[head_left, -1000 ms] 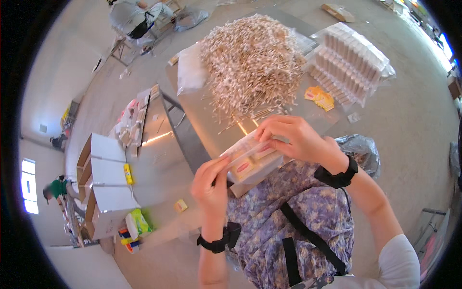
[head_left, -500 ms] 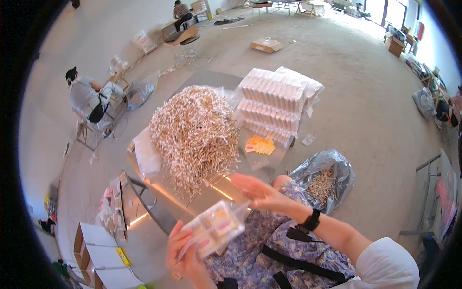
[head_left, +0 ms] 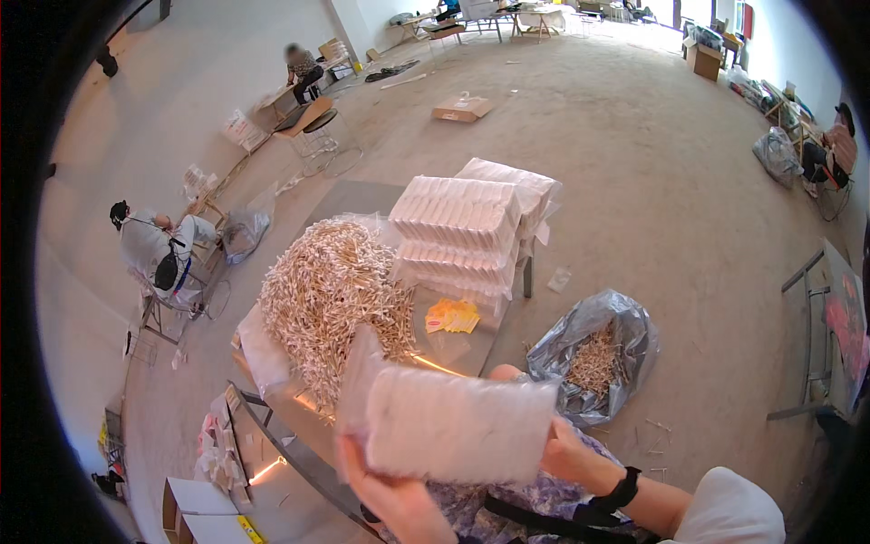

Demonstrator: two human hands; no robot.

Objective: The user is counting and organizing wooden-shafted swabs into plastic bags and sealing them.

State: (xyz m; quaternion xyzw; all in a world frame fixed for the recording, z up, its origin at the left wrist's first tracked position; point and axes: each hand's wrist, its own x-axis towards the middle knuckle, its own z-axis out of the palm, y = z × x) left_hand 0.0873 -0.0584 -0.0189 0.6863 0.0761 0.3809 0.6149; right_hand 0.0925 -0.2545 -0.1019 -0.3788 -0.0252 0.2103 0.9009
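Observation:
In front of me I hold a clear plastic bag of white contents (head_left: 462, 424), its blank white side showing. My left hand (head_left: 390, 494) grips its lower left end, fingers partly hidden behind it. My right hand (head_left: 575, 456) is closed on the right end, the fingertips hidden by the bag. Just beyond lies a big heap of wooden-stick cotton swabs (head_left: 331, 295) on the table. To its right are stacked white packs (head_left: 458, 218) in clear wrap. Several yellow-orange cards (head_left: 451, 315) lie in front of the stack.
Right of the table, a grey plastic bag (head_left: 634, 363) with loose cotton swabs in it sits on the floor. An opened carton (head_left: 199, 512) stands at lower left. A flat cardboard box (head_left: 462, 109) lies farther off. Other people sit along the walls, one at left (head_left: 159, 245).
The bag has turned from its labelled side to a plain white side and come up nearer. My right hand, earlier free and blurred, now holds its right end. The view has shifted.

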